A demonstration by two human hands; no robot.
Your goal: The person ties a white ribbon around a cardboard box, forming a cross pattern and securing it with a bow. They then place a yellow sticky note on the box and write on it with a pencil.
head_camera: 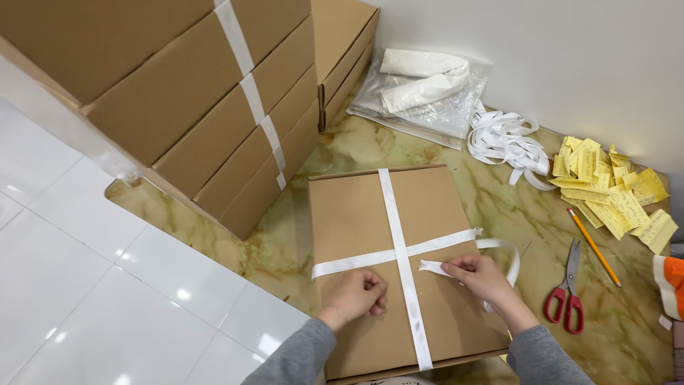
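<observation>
A flat cardboard box (356,214) lies on the marble-patterned floor, crossed by a white ribbon (393,207) running lengthwise and another crosswise. My left hand (360,294) rests closed on the box lid just left of the ribbon crossing, pinching the ribbon there. My right hand (481,274) pinches the loose white ribbon end, which loops off the box's right edge.
A stack of ribbon-tied cardboard boxes (185,100) stands at the left. A clear plastic bag (427,89) with white material, a pile of white ribbon (506,139), yellow paper notes (616,189), a pencil (595,246) and red-handled scissors (568,292) lie to the right.
</observation>
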